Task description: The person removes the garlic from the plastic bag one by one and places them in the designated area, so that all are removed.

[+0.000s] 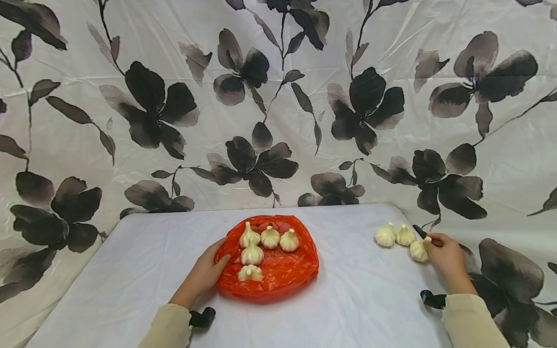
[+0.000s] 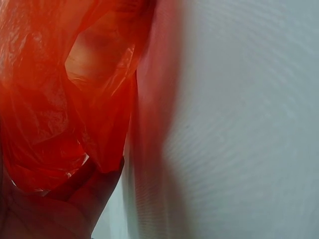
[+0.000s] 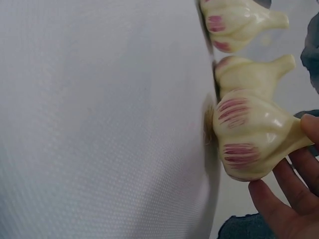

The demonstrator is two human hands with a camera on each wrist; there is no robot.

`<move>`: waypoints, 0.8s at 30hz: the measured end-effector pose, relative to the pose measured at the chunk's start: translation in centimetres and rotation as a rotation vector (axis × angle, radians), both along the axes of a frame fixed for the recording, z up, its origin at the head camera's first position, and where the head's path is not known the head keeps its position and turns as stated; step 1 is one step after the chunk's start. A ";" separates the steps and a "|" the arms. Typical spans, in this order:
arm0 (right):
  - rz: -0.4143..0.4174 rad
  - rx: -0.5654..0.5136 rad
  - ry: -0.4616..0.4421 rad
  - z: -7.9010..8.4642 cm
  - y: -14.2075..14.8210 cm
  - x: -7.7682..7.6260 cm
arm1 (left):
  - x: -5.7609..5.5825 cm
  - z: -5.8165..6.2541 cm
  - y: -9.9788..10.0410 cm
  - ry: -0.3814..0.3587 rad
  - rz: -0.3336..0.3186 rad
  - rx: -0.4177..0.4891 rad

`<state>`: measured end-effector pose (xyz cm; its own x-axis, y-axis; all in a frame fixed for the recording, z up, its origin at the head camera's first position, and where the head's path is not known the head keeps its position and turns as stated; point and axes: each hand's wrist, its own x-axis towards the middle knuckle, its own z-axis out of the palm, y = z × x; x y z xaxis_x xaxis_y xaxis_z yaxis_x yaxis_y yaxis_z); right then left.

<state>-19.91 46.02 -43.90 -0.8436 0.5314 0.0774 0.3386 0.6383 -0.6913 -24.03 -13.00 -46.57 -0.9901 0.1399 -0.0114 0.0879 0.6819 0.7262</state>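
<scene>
L hand [image 1: 208, 271] flat on orange bag [image 1: 278, 275]; R hand [image 1: 446, 256] pinches garlic bulb [image 1: 418, 251].

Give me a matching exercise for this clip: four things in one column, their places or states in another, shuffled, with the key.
1. Left hand
2. Right hand
3. Red bag
4. Two bulbs

a. Lies mid-table with five garlic bulbs on it
b. Grips a garlic bulb at the table's right edge
c. Stand untouched beside the gripped bulb
d. Touches the bag's left edge

Pairs: 1-d, 2-b, 3-a, 4-c
</scene>
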 end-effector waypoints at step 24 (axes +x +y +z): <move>-0.039 -0.030 -0.011 -0.8 1.6 0.3 | 0.1 -0.1 -0.1 0.002 0.006 0.008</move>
<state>-19.62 47.57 -44.66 -0.8232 0.5654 0.0517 0.3704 0.6037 -0.7059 -23.90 -13.10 -46.64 -0.9909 0.1344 -0.0085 0.0855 0.6766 0.7314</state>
